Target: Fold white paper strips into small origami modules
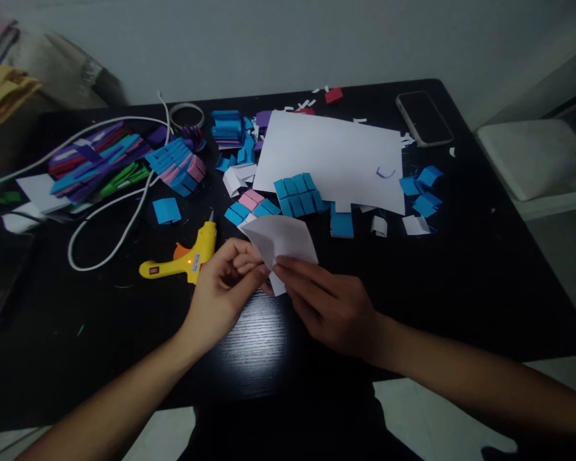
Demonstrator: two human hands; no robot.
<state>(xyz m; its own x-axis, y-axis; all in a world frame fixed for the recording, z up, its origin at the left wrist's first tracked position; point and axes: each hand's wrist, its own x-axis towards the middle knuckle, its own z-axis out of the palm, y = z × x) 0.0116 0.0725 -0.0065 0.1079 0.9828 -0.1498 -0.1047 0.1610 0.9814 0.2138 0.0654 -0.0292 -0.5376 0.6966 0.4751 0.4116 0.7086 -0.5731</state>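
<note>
Head view, from the left: a yellow glue gun point(182, 259) lies on the black table point(461, 282) just beside the left hand point(223, 291), whose fingers pinch a folded white paper point(281, 243) held above the near edge; the right hand point(329, 304) grips its lower corner. Behind lie blue squares point(298, 194) and a white sheet point(333, 157).

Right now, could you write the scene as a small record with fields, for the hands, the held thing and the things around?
left hand: grips the folded white paper from the left
right hand: fingers pinch the same paper's lower edge
nearest tool: yellow glue gun, lying left of the hands, light on
behind: large white sheet with blue paper squares on its near edge
far right: phone
surface: black table
</note>
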